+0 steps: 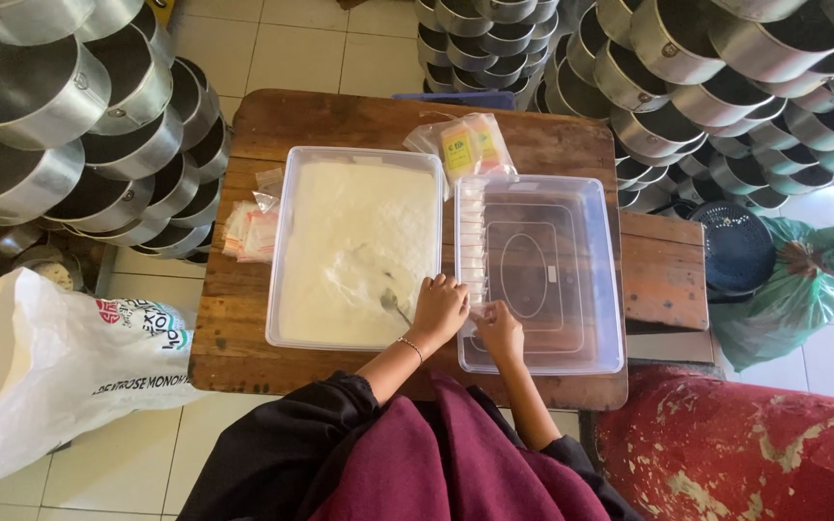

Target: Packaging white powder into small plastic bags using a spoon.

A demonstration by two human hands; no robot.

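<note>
You're mid-placement — both hands meet at the near left corner of the clear tray [602, 289] on the worktop [340, 121]. Left hand [438, 307] and right hand [500, 326] pinch a small packet [477, 314]; it's too small to judge its axis. The column of packets [471, 241] runs away from you — set this one in line. The powder tray [287, 251] lies just left.

Black sleeves, maroon garment, thin bracelet [409, 344] on left wrist

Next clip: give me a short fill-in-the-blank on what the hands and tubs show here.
1. The left hand rests on the rim of the tub filled with white ____.
2. A metal ____ lies in that tub.
3. The right hand reaches into the ____ clear tub.

Missing: powder; spoon; right-hand
</note>
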